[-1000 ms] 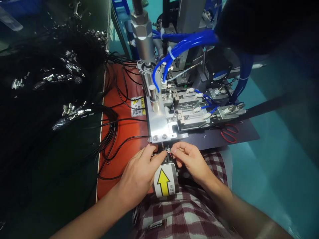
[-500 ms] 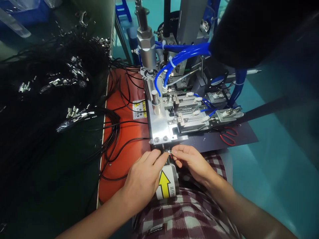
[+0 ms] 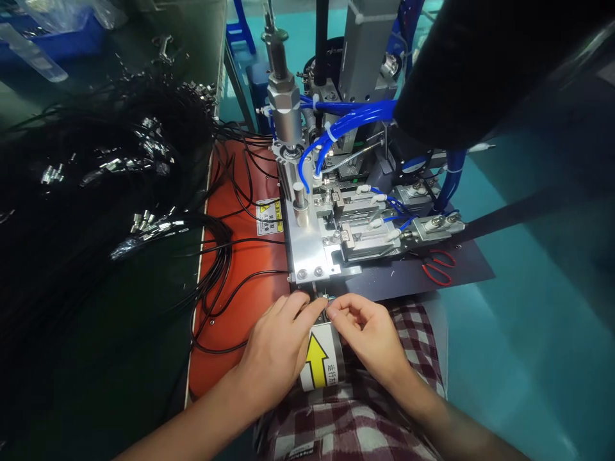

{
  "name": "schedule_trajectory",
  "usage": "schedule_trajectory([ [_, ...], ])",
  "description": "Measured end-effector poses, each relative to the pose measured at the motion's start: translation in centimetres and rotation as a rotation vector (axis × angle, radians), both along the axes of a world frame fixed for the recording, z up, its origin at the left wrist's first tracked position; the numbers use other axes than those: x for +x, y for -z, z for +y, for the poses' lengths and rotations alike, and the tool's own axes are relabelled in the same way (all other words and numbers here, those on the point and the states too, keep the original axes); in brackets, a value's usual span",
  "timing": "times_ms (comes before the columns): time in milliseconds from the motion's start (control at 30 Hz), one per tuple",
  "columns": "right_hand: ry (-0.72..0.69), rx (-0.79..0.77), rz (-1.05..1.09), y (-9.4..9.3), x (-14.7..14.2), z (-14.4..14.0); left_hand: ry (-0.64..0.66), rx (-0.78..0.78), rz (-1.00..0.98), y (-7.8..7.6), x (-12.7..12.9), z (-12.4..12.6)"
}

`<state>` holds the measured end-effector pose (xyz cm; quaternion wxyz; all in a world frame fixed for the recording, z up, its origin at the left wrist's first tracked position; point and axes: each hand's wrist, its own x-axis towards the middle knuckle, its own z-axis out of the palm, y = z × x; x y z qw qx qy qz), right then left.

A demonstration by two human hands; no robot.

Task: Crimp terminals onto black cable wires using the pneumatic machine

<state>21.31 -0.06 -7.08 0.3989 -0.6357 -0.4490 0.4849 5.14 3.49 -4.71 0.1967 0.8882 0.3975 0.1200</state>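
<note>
My left hand [image 3: 280, 333] is closed in a pinch beside the front of the metal fixture [image 3: 307, 253]. From its fingertips a small wire end [image 3: 327, 297] sticks out, with thin light-coloured strands. My right hand [image 3: 369, 333] meets it there, thumb and forefinger pressed together on the thin wires; the exact grip is partly hidden. Just below the fingertips is a white label with a yellow arrow [image 3: 317, 362]. Black cables [image 3: 262, 276] run from the left over the orange-red plate [image 3: 252, 307] toward the fixture.
Bundles of black cable [image 3: 216, 256] with shiny metal connectors [image 3: 144, 221] lie at the left. Pneumatic cylinders [image 3: 369, 240] with blue hoses [image 3: 355, 115] stand behind the hands. Red-handled snips [image 3: 439, 267] rest on the dark plate [image 3: 384, 282]. A blue bin [image 3: 72, 45] is at upper left.
My right hand has turned, its fingers curling more, and it sits slightly lower against the left fingertips. The red wire seen between the hands before is now mostly covered. The view has shifted slightly.
</note>
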Motion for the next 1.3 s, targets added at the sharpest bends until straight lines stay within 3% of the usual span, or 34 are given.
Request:
schedule_trajectory([
  [133, -0.046, 0.268, -0.371, -0.4, 0.4, 0.1, -0.006, 0.001, -0.054, 0.4, -0.2, -0.1],
  [200, -0.058, 0.307, -0.399, -0.7, 0.7, 0.4, 0.001, 0.019, -0.058, 0.3, -0.3, 0.0],
  [267, -0.045, 0.231, -0.272, -0.6, 0.9, 0.8, 0.010, 0.038, -0.059, 0.3, -0.3, 0.0],
  [400, -0.063, -0.063, 0.144, 0.6, 1.6, 1.7, 0.019, 0.051, -0.054, 0.2, -0.3, 0.1],
  [467, -0.063, -0.128, 0.229, 0.8, 1.9, 1.9, 0.022, 0.056, -0.054, 0.3, -0.4, 0.1],
  [700, -0.018, -0.092, 0.139, -0.6, 0.9, 2.3, 0.022, 0.046, -0.033, 0.4, -0.4, 0.0],
  [833, 0.054, 0.034, 0.027, 0.7, 0.1, 2.0, 0.023, 0.037, -0.028, 0.3, -0.3, 0.1],
  [967, 0.036, 0.201, -0.179, 1.4, 0.2, 1.3, 0.026, 0.046, -0.051, 0.1, -0.3, 0.1],
  [1167, -0.007, -0.016, 0.012, 0.3, 0.6, 1.6, 0.026, 0.106, -0.051, 0.0, -0.3, -0.1],
  [1300, -0.066, 0.119, -0.187, 0.0, 0.8, 1.5, 0.028, 0.124, -0.033, 0.1, -0.3, -0.1],
])
